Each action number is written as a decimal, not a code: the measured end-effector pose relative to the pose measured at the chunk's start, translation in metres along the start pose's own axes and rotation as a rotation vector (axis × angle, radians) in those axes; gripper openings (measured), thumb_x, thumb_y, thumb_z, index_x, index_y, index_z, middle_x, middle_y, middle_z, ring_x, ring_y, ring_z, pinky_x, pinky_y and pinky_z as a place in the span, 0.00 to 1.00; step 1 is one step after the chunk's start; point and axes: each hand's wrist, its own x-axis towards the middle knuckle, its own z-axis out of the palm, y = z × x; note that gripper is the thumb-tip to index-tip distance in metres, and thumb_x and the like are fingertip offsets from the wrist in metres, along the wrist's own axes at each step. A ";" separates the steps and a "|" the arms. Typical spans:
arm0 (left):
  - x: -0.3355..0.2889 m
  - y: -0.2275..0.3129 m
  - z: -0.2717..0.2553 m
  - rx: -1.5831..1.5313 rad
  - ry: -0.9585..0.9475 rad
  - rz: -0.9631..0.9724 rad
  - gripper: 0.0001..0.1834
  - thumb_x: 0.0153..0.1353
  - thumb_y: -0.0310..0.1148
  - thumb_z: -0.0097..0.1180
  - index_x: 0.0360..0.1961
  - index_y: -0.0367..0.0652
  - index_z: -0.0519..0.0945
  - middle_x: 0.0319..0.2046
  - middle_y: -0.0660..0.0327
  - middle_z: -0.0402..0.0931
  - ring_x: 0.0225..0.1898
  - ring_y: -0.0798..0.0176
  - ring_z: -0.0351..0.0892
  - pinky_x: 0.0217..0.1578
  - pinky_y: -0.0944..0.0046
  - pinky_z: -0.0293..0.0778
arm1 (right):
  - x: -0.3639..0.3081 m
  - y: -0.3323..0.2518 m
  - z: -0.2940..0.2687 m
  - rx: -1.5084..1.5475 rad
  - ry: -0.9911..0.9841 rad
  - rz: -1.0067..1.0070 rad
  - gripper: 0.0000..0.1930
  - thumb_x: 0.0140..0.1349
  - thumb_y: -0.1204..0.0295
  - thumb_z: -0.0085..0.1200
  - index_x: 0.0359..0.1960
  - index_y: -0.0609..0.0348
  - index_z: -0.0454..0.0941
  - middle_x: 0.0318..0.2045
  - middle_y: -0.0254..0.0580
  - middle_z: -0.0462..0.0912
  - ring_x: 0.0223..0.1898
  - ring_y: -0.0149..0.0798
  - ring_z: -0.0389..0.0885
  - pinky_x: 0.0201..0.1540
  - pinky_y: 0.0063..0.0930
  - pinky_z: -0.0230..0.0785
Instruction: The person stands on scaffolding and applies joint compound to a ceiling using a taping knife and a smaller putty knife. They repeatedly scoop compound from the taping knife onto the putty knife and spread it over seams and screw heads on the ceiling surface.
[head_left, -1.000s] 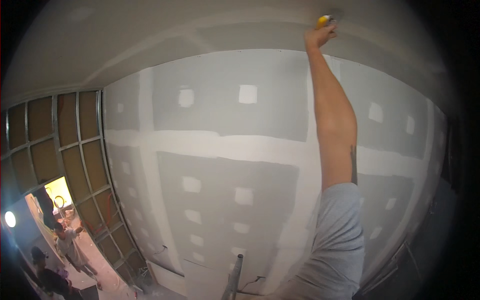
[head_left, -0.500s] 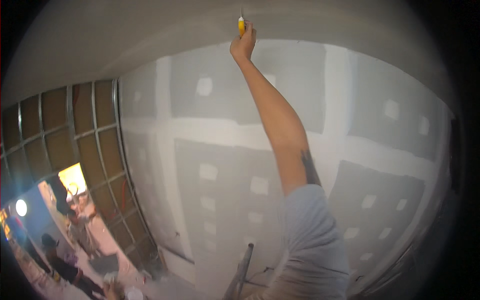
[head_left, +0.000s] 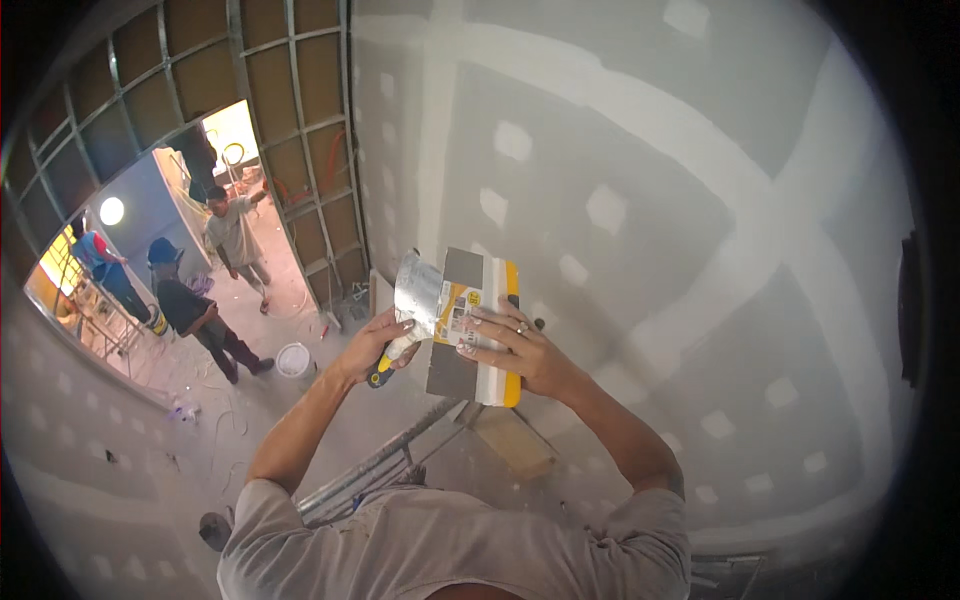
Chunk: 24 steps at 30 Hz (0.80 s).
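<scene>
Both hands are in front of my chest, each holding a drywall tool. My left hand [head_left: 372,345] is closed on a putty knife [head_left: 416,285] with a flared metal blade and a yellow-and-black handle smeared with white. In my right hand [head_left: 530,355] is a wide taping knife [head_left: 455,378], with a dark grey blade, a white strip and a yellow back; a label shows on it. My right fingers spread over its face, the thumb being hidden. The putty knife's blade overlaps the wide knife's left side; whether they touch I cannot tell.
Metal scaffold rails [head_left: 380,465] and a tan board [head_left: 515,442] lie below me. A patched drywall wall [head_left: 660,250] rises ahead and right. On the floor at left stand a white bucket [head_left: 293,360] and a person in dark clothes [head_left: 190,305]; other people are beyond the metal-stud wall [head_left: 275,80].
My right arm has come down from the ceiling with the wide taping knife. My left hand has come into view holding the putty knife, and the view has tilted down.
</scene>
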 end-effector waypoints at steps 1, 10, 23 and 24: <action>0.000 -0.006 0.003 -0.019 -0.039 -0.001 0.14 0.74 0.37 0.49 0.52 0.39 0.70 0.25 0.59 0.72 0.18 0.69 0.70 0.17 0.71 0.65 | -0.011 0.003 0.003 -0.055 0.002 0.022 0.27 0.58 0.81 0.58 0.60 0.39 0.80 0.65 0.37 0.73 0.69 0.43 0.68 0.75 0.55 0.53; -0.004 0.011 0.024 0.149 -0.031 -0.016 0.12 0.75 0.38 0.46 0.49 0.39 0.70 0.23 0.60 0.73 0.18 0.69 0.70 0.19 0.69 0.66 | -0.104 0.075 0.031 -0.303 0.087 0.592 0.22 0.58 0.84 0.58 0.56 0.58 0.80 0.62 0.41 0.76 0.65 0.43 0.73 0.67 0.38 0.64; -0.012 0.002 0.039 1.334 -0.094 0.754 0.36 0.49 0.17 0.56 0.64 0.45 0.74 0.61 0.52 0.77 0.56 0.44 0.79 0.55 0.52 0.75 | -0.070 -0.049 0.072 2.373 0.730 0.951 0.20 0.66 0.76 0.56 0.59 0.61 0.71 0.52 0.41 0.80 0.53 0.40 0.80 0.59 0.37 0.74; -0.012 0.009 0.028 1.370 -0.111 0.783 0.36 0.49 0.17 0.53 0.64 0.47 0.75 0.62 0.53 0.76 0.56 0.44 0.79 0.54 0.52 0.75 | -0.058 -0.051 0.054 2.232 0.722 0.950 0.20 0.66 0.76 0.56 0.59 0.61 0.71 0.51 0.41 0.81 0.52 0.39 0.81 0.59 0.37 0.74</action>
